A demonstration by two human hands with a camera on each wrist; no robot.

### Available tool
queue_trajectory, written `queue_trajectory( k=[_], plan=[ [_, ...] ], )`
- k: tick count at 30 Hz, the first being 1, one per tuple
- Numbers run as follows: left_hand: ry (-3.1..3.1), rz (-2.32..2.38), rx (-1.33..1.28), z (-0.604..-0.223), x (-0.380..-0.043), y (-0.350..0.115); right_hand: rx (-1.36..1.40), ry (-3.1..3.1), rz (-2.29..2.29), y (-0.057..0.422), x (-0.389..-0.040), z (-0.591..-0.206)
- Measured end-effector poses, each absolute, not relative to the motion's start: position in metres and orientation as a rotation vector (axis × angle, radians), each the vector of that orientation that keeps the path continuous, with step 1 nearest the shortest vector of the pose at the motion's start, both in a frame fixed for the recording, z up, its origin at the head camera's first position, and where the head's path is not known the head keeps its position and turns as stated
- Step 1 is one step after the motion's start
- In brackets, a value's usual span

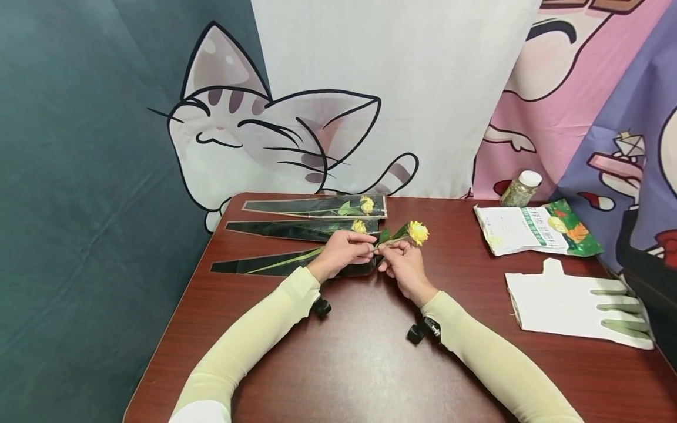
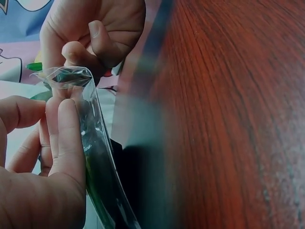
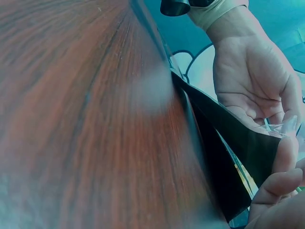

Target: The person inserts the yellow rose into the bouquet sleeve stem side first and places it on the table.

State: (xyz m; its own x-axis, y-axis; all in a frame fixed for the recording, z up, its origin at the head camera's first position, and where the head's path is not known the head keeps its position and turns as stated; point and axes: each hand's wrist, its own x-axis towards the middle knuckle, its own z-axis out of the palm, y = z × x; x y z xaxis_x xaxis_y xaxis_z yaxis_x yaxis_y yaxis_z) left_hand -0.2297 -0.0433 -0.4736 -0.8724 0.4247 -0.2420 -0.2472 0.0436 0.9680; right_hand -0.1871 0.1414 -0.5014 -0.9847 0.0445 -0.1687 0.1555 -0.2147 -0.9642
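A yellow rose [image 1: 418, 233] on a long stem lies with its bloom beyond my right hand [image 1: 404, 267], whose thumb and fingers pinch the upper stem. The lower stem [image 1: 285, 262] runs inside a long, tapered flower sleeve [image 1: 227, 267], clear in front and black behind. My left hand [image 1: 341, 252] grips this sleeve near its wide mouth. In the left wrist view the clear film [image 2: 88, 81] gapes at the mouth, close to both hands. The black backing [image 3: 238, 129] shows lifted off the table in the right wrist view. Fingers partly hide where stem and film meet.
Two more sleeves lie behind, a far one [image 1: 317, 207] and a nearer one [image 1: 280, 228], each with a yellow rose. To the right are a white-capped jar [image 1: 520, 188], a white and green packet [image 1: 536, 229] and a white glove [image 1: 571, 302] on the brown table [image 1: 338, 370].
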Motion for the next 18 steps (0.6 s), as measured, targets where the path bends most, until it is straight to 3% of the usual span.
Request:
queue_trajectory(
  k=[18],
  plan=[
    [1.822, 1.928, 0.183, -0.4727, -0.2314, -0.0459, 0.241, 1.947, -2.527, 0.1441, -0.1830, -0.4947]
  ],
)
